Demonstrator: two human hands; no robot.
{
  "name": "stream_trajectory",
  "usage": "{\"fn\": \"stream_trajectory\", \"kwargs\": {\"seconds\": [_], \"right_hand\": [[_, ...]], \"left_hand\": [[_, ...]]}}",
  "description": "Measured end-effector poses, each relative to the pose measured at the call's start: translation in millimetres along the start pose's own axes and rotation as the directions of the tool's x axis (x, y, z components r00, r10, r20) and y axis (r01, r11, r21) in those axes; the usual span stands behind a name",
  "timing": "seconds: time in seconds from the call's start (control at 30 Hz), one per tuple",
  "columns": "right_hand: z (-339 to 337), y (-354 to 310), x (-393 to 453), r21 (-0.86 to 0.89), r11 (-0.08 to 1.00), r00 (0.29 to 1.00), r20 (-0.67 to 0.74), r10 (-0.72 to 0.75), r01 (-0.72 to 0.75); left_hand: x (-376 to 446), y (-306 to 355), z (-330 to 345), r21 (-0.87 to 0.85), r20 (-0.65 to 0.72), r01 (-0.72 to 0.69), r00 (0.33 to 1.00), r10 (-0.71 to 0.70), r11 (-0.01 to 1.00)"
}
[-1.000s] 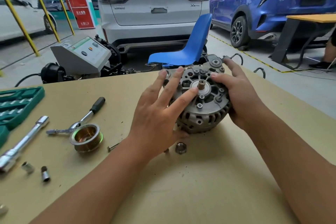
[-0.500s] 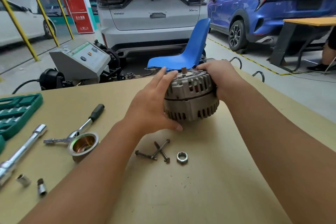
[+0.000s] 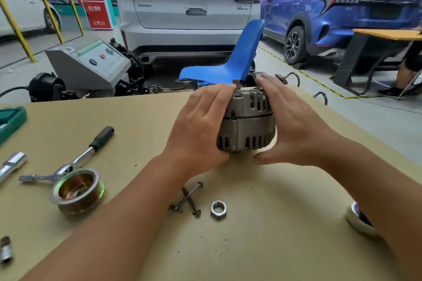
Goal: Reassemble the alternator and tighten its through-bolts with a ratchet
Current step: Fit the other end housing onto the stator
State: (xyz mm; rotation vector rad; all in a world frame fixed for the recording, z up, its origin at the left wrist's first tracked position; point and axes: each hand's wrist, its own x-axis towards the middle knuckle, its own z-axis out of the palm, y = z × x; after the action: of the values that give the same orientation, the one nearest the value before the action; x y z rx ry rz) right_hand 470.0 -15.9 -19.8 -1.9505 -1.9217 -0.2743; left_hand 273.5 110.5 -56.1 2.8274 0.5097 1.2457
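Left hand (image 3: 201,125), right hand (image 3: 294,125): bare, sleeveless forearms.

The alternator (image 3: 246,124) is dull grey metal, its casing cut with rows of dark slots. The table (image 3: 262,246) is plain tan. On it lie dark grey bolts (image 3: 190,197) and a bright silver nut (image 3: 218,210). The pulley (image 3: 77,190) is silver outside with a brassy gold bore and a greenish sheen along its rim. The ratchet (image 3: 75,162) is chrome with a black handle. The case (image 3: 10,121) at the left edge is teal green. Behind the table, the chair (image 3: 237,59) is bright blue.
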Motion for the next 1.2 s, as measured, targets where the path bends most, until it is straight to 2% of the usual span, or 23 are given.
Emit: {"fn": "stream_trajectory", "kwargs": {"seconds": [0.1, 0.17, 0.3, 0.4, 0.57, 0.73, 0.9, 0.97, 1.07, 1.13, 1.2], "right_hand": [[11.3, 0.2, 1.9, -0.105, 0.993, 0.990, -0.124, -0.072, 0.059], [16.4, 0.4, 4.8, -0.085, 0.989, 0.975, -0.178, -0.131, 0.118], [18.6, -4.5, 7.2, -0.063, 0.991, 0.963, -0.237, -0.130, 0.118], [16.1, -6.8, 6.6, -0.097, 0.990, 0.964, -0.236, -0.120, 0.100], [14.1, -17.7, 5.4, -0.252, 0.967, 0.966, -0.236, -0.107, 0.045], [16.0, -23.5, 5.0, -0.188, 0.982, 0.967, -0.244, -0.065, 0.019], [15.6, -22.7, 7.9, -0.107, 0.993, 0.970, -0.231, -0.076, 0.053], [11.6, -24.5, 5.4, -0.058, 0.996, 0.972, -0.220, -0.079, 0.067], [0.9, -32.0, -2.6, -0.081, 0.992, 0.970, -0.217, -0.109, 0.093], [-12.4, -31.5, -7.3, -0.075, 0.993, 0.974, -0.200, -0.108, 0.094], [-28.6, -26.2, -8.3, -0.007, 0.997, 0.989, -0.126, -0.071, 0.071]], "left_hand": [[-1.1, 2.1, 0.4, -0.013, 0.023, 0.028, 0.999, -0.028, 1.000], [-1.1, 3.4, -1.1, -0.011, 0.023, 0.052, 0.998, -0.052, 0.999], [0.1, 5.0, -2.2, -0.021, -0.001, 0.043, 0.999, -0.043, 0.999], [0.9, 2.3, -4.6, -0.039, 0.009, 0.042, 0.999, -0.042, 0.998], [5.5, -6.9, -11.0, -0.048, 0.077, 0.040, 0.996, -0.036, 0.998], [5.2, 2.0, -2.6, 0.042, 0.002, -0.062, 0.998, 0.062, 0.997], [9.2, 6.1, -5.6, 0.084, -0.002, -0.049, 0.999, 0.049, 0.995], [10.0, 9.8, -12.1, 0.097, 0.033, -0.053, 0.998, 0.050, 0.994], [10.4, 15.3, -26.5, 0.091, 0.102, -0.059, 0.994, 0.049, 0.994], [14.3, 15.7, -38.4, 0.040, 0.168, -0.056, 0.985, 0.049, 0.998], [22.4, 15.9, -49.9, -0.050, 0.240, -0.009, 0.970, 0.021, 0.999]]}}
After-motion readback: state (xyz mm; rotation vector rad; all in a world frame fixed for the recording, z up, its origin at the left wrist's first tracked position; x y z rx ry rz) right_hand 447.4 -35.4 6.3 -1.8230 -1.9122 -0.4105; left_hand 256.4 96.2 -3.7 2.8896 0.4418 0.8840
